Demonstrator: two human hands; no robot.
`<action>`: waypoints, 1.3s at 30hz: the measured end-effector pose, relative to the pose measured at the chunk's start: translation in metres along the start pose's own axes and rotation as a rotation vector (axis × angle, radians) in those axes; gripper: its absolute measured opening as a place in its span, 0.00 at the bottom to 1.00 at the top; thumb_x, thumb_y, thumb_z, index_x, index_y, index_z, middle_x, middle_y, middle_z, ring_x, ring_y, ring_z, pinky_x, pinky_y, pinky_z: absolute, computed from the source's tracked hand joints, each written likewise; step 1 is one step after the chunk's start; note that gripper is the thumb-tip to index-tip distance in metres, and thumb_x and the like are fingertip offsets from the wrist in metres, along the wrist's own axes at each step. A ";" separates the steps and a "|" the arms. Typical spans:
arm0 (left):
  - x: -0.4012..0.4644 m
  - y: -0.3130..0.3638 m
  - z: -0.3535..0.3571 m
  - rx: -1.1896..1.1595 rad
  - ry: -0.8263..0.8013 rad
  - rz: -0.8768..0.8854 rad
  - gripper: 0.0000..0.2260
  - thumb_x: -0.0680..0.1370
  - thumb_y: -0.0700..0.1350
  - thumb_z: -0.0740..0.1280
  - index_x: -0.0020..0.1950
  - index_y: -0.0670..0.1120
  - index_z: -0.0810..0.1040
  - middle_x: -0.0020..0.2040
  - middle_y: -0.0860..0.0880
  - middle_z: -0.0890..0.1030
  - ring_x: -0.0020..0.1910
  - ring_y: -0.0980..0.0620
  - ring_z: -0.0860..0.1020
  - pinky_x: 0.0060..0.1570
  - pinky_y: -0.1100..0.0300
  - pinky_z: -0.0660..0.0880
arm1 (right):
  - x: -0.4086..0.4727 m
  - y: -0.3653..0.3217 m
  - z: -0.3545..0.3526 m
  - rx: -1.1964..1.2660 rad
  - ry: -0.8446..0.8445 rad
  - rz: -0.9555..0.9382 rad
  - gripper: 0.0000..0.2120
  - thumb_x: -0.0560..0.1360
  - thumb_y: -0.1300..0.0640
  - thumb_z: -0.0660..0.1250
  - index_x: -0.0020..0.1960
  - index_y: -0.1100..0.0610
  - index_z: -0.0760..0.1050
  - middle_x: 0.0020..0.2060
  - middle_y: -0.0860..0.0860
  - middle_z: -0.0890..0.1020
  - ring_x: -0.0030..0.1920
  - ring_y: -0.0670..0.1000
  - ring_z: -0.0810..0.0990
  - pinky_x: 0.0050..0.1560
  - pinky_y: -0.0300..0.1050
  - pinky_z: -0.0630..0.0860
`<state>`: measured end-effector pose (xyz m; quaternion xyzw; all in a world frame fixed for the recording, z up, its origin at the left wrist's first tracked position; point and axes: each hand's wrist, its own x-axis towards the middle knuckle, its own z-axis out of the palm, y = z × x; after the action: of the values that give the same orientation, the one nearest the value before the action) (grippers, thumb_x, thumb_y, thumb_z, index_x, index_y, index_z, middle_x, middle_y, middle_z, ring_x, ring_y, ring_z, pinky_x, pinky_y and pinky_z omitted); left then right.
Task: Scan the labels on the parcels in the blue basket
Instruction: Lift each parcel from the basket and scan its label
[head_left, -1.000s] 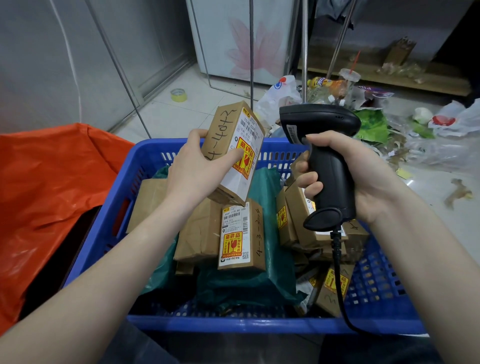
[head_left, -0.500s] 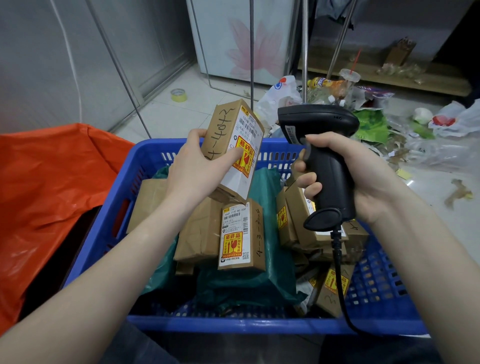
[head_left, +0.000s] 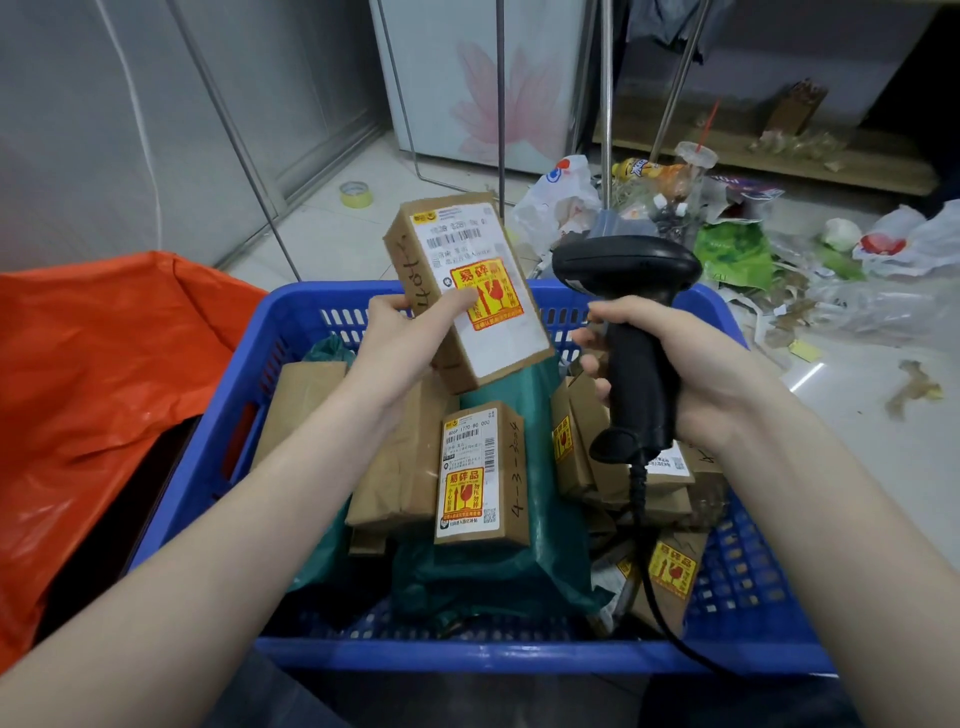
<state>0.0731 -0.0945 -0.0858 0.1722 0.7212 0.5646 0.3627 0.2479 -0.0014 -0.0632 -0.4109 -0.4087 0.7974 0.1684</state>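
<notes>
**Parcel Turned Label-Up Beside the Scanner**

Tilted since half a second ago, the brown cardboard parcel with a white shipping label (head_left: 470, 291) now shows its label face more toward the camera, where before it stood more upright with its handwritten side in plainer view. The black handheld barcode scanner (head_left: 631, 332) has also dropped a little lower over the far rim of the basket.

The person's left hand (head_left: 410, 338) holds the parcel above the blue plastic slotted basket (head_left: 519, 649), its grip pinching the box, with the thumb lying across the yellow and red fragile sticker and the other fingers behind. The parcel leans with its top end to the left, and handwriting runs down its narrow left side.

The right hand (head_left: 696, 374) is wrapped around the scanner's handle, fingers pressed round it, the scanner head just right of the held parcel. A black cable hangs from the handle's base down over the basket's near wall.

Inside the basket lie more brown parcels on dark green plastic wrap (head_left: 493, 571). One labelled box (head_left: 480, 473), marked by hand along its right edge, lies face up near the middle. An orange plastic sheet (head_left: 98, 374) lies left of the basket. Litter and plastic bags (head_left: 753, 244) are scattered on the tiled floor beyond.
</notes>
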 end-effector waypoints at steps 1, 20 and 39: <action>0.000 0.000 0.001 -0.058 -0.010 -0.010 0.27 0.72 0.53 0.72 0.66 0.46 0.67 0.54 0.49 0.83 0.50 0.52 0.83 0.45 0.60 0.77 | 0.002 0.002 0.000 0.004 0.032 -0.019 0.06 0.73 0.59 0.69 0.47 0.61 0.76 0.36 0.52 0.79 0.27 0.47 0.79 0.25 0.37 0.74; 0.002 -0.011 0.012 -0.096 -0.322 -0.159 0.25 0.71 0.53 0.73 0.66 0.51 0.73 0.60 0.46 0.81 0.57 0.43 0.79 0.63 0.46 0.70 | 0.015 0.010 -0.005 -0.048 0.230 -0.274 0.25 0.69 0.64 0.74 0.63 0.56 0.72 0.45 0.52 0.86 0.33 0.44 0.85 0.30 0.37 0.78; 0.057 -0.053 0.010 0.356 -0.256 -0.140 0.20 0.81 0.57 0.53 0.71 0.51 0.67 0.70 0.49 0.72 0.69 0.47 0.69 0.66 0.48 0.64 | 0.112 0.022 -0.032 -0.379 0.246 -0.081 0.15 0.74 0.59 0.69 0.59 0.55 0.72 0.45 0.53 0.81 0.42 0.51 0.80 0.35 0.43 0.75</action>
<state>0.0500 -0.0663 -0.1553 0.2533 0.7676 0.3753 0.4535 0.2067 0.0691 -0.1488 -0.5123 -0.5439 0.6429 0.1687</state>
